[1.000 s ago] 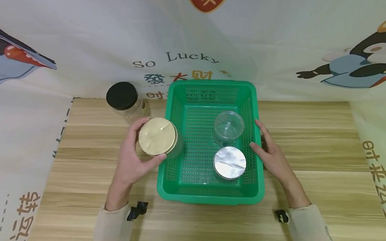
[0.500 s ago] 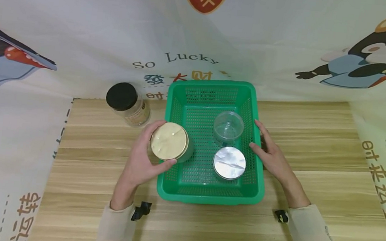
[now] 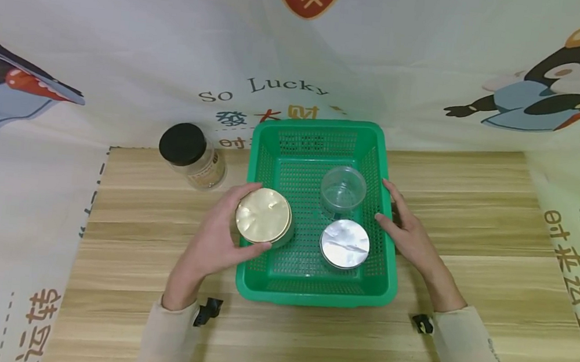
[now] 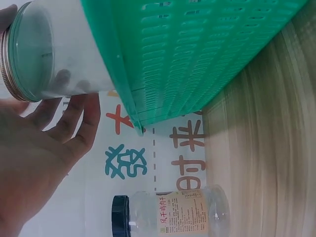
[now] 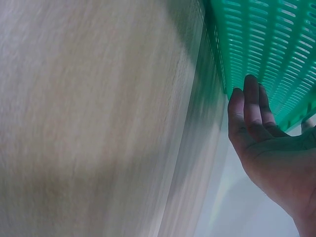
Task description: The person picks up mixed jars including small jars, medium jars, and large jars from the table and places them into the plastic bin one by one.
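Note:
My left hand (image 3: pixel 216 241) grips a clear jar with a gold foil top (image 3: pixel 264 216) over the left part of a green plastic basket (image 3: pixel 310 299). In the left wrist view the clear jar (image 4: pixel 74 54) reaches down past the basket rim, its lower part hidden by the green wall. At the basket's right rim, my right hand (image 3: pixel 410 236) holds on with the thumb over the edge. Its other fingers (image 5: pixel 252 106) lie along the outer wall in the right wrist view. Inside the basket stand a clear round container (image 3: pixel 343 189) and a silver-topped one (image 3: pixel 344 244).
Behind and left of the basket stands a clear labelled jar with a black lid (image 3: pixel 183 144). A wood-grain table (image 3: pixel 131 247) carries everything. Printed white cloth (image 3: pixel 177 48) hangs along the back and sides. A black strap piece (image 3: pixel 208 312) shows by each wrist.
My left hand has carried the gold-topped jar rightward and slightly nearer, from the basket's left rim to over its inside. The right hand and basket have stayed put.

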A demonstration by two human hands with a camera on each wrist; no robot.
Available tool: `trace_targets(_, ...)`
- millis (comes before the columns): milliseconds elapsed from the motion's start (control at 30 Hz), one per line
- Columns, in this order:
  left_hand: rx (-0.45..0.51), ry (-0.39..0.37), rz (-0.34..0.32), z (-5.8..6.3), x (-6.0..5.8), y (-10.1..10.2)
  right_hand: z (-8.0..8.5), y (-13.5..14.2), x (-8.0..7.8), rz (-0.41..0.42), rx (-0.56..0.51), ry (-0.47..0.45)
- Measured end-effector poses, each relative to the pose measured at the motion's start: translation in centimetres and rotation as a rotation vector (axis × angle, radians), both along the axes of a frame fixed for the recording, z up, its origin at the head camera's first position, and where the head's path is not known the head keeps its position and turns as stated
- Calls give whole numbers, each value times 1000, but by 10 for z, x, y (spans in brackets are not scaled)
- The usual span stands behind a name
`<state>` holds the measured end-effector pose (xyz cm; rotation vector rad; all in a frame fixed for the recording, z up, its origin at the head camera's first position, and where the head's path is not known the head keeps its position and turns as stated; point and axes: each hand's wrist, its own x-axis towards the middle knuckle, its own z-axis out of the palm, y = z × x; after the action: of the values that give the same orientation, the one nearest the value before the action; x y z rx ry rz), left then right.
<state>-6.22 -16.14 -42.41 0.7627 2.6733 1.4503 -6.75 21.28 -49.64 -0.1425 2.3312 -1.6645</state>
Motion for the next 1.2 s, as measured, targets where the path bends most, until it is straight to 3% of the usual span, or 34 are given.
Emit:
trace_targets(267, -94, -51, -46, -5, 1, 6, 3, 0, 1, -6, 14, 5)
trace_targets(500, -132, -50, -51, -8, 2, 9, 0, -2, 0, -6, 17, -1)
trace_targets(867, -219, -49, -103, -1, -2, 13, 3, -1, 0, -12, 15, -6)
trace_targets(1200, -316, -48, -159, -3, 4, 23, 2, -1, 1, -9, 6, -2)
